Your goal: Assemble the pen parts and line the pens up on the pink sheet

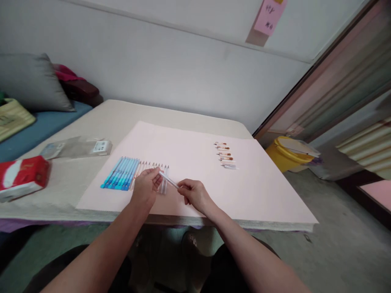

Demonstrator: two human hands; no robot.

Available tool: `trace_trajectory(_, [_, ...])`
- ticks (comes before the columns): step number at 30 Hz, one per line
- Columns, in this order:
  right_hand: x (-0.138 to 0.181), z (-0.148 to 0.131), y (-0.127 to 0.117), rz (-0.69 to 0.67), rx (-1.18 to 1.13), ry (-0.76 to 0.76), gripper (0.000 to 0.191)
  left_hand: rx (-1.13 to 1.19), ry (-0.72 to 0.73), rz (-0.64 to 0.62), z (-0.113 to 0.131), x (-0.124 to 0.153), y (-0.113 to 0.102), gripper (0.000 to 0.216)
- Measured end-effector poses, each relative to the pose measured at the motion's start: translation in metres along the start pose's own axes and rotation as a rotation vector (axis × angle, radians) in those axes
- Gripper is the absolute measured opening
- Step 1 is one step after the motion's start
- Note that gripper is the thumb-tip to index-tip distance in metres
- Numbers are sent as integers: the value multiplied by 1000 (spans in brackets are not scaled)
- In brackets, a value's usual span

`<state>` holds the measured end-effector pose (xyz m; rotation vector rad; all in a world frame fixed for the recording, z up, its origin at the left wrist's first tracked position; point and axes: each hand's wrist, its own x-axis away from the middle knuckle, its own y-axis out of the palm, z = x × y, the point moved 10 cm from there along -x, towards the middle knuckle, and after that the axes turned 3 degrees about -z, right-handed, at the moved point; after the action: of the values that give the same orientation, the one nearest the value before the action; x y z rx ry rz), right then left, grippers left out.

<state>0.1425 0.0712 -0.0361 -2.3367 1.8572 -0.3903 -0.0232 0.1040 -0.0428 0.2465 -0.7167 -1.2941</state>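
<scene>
A slim whitish pen (169, 179) is held slantwise between my two hands above the pink sheet. My left hand (146, 184) pinches its upper left end, while my right hand (193, 194) grips the lower right end. Under and beside my left hand lies a row of pens: several blue pens (121, 173) on the left, then several pale pens (165, 179), partly covered by that hand. Farther right on the sheet, several short pieces (225, 154) with dark thin tips lie in a column, some brown and one clear (229, 166).
The pink sheet (259, 191) covers much of the cloth-topped table (122, 112). At left are a clear plastic package (76, 147), a red tissue pack (24, 177) and a grey pillow (30, 83). A yellow bin (279, 154) stands on the floor at right; a wall rises behind.
</scene>
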Motion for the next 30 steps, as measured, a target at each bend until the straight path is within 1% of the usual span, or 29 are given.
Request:
trace_trajectory(5, [-1,5,1,-16,-66,39,14,-2,-39,-77,-4,-3,5,7])
trace_trajectory(7, [-1,6,2,-21,-87,48,15,-6,-45,-72,-4,-2,5,6])
trace_trajectory(13, [0,1,3,-18,-101,67,13,-64,-5,-25,2,2,3,12])
trace_trajectory(18, [0,2,8,-66,-205,122,14,-34,-22,-94,2,1,10,8])
trace_trajectory(24, [0,2,8,-57,-203,104,14,-48,-16,0,2,1,2,14])
trace_trajectory(27, [0,2,10,-68,-250,113,14,-20,-18,-38,0,0,4,13])
trace_trajectory(30, [0,5,11,-71,-284,124,15,-46,-35,-92,-1,0,8,9])
